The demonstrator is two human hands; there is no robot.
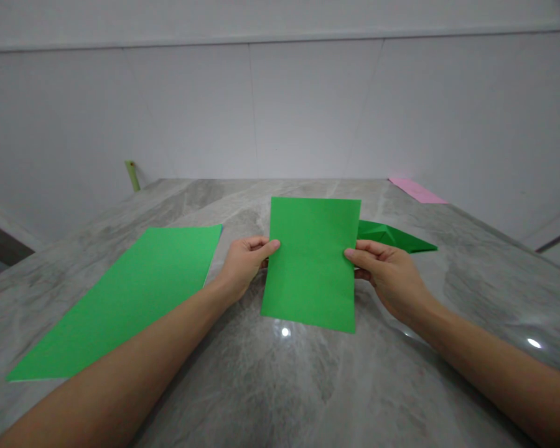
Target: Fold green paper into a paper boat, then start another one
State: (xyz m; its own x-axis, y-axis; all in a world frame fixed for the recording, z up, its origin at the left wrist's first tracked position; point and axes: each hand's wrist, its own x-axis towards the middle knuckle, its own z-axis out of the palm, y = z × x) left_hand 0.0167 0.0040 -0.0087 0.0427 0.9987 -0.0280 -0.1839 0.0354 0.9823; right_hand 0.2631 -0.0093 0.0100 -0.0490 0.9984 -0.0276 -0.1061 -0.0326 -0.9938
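A flat rectangular sheet of green paper (312,267) is held up above the table, its face toward me. My left hand (247,261) pinches its left edge, thumb in front and fingers behind. On the opposite edge my right hand (382,267) grips it the same way, slightly lower. Behind the sheet and my right hand lies a folded green paper shape (396,238) with a pointed right end; its left part is hidden by the sheet.
A larger stack or sheet of green paper (130,292) lies at the left, partly under my left forearm. Pink paper (417,190) rests at the far right edge of the grey marbled table (280,398). A light green strip (132,175) stands at the far left by the white wall (303,106).
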